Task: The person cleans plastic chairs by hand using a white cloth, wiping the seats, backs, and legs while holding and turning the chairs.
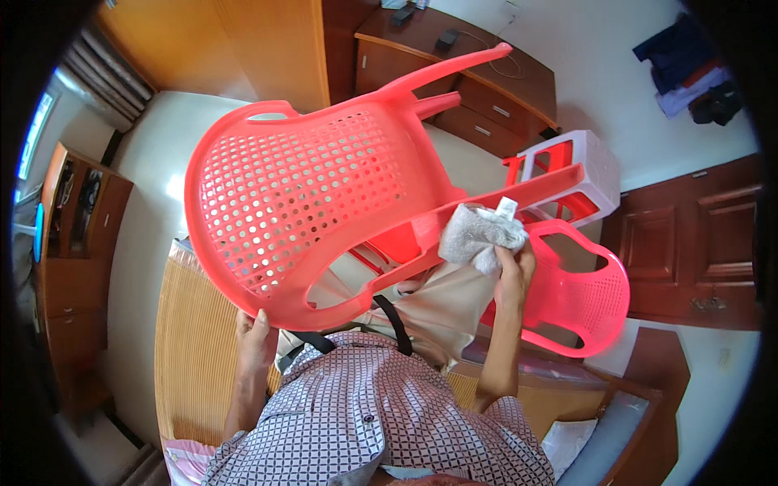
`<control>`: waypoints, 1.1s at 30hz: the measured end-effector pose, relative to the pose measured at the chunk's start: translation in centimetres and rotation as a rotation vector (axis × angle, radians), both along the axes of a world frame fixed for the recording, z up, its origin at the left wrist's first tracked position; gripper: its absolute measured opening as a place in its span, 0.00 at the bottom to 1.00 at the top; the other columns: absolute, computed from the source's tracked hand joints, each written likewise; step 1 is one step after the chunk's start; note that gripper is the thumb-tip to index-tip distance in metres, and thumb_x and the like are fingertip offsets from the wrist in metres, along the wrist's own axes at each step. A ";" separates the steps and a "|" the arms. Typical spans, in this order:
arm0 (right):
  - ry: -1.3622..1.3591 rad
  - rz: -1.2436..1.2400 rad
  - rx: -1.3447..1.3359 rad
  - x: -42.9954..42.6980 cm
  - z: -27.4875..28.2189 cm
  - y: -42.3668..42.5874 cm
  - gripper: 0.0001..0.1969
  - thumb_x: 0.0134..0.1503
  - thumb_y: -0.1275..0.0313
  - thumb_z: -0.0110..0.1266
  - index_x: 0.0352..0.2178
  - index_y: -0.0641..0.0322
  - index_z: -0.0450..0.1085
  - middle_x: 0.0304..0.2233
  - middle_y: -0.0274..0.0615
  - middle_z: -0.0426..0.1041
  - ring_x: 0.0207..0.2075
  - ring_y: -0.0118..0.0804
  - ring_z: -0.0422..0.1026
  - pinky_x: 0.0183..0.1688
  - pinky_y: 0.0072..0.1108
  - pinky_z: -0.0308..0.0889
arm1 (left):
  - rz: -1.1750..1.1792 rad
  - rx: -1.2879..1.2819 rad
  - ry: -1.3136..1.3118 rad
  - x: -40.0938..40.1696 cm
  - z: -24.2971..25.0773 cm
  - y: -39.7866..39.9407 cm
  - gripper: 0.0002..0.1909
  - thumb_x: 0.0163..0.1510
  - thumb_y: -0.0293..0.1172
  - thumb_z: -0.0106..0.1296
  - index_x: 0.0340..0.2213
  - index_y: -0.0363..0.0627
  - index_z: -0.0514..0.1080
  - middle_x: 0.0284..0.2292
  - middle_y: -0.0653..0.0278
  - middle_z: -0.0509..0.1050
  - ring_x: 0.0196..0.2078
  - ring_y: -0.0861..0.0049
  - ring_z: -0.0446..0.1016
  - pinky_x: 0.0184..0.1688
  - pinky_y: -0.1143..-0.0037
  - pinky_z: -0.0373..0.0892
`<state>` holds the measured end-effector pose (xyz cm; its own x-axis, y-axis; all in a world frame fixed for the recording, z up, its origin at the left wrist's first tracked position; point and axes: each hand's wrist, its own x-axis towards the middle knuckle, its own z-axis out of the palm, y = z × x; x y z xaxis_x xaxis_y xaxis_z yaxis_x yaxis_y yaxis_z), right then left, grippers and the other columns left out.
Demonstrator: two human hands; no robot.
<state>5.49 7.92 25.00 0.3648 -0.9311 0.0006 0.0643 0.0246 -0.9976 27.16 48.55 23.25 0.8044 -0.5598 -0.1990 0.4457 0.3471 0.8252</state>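
A red plastic armchair point(358, 176) with a perforated back is tipped over in front of me, its legs pointing to the upper right. At the lower left, my left hand point(258, 337) grips the rim of its back, thumb on top. My right hand point(513, 273) holds a bunched grey-white cloth point(480, 237) with a white tag, against or just beside one of the chair's legs; contact is not certain. The fingers under the cloth are partly hidden.
A second pink-red plastic chair point(577, 288) stands at the right, below stacked plastic stools point(598, 176). A bed with a woven mat point(188, 346) lies behind and left of me. A wooden cabinet point(450, 73) stands beyond the chair, a brown door point(687, 243) at far right.
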 end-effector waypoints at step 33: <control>0.774 -0.227 -1.208 1.6 4.6 -6.4 0.21 0.50 0.82 0.57 0.48 0.64 0.72 0.43 0.51 0.76 0.46 0.55 0.75 0.49 0.41 0.70 | 0.029 0.103 0.052 0.0 1.0 -2.2 0.27 0.66 0.28 0.51 0.63 0.36 0.59 0.58 0.55 0.70 0.59 0.68 0.72 0.60 0.64 0.70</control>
<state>7.13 1.48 29.65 0.4856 -0.5414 0.6863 -0.6008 -0.7770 -0.1878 27.21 46.37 24.24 0.8068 -0.5110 -0.2965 0.4802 0.2749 0.8330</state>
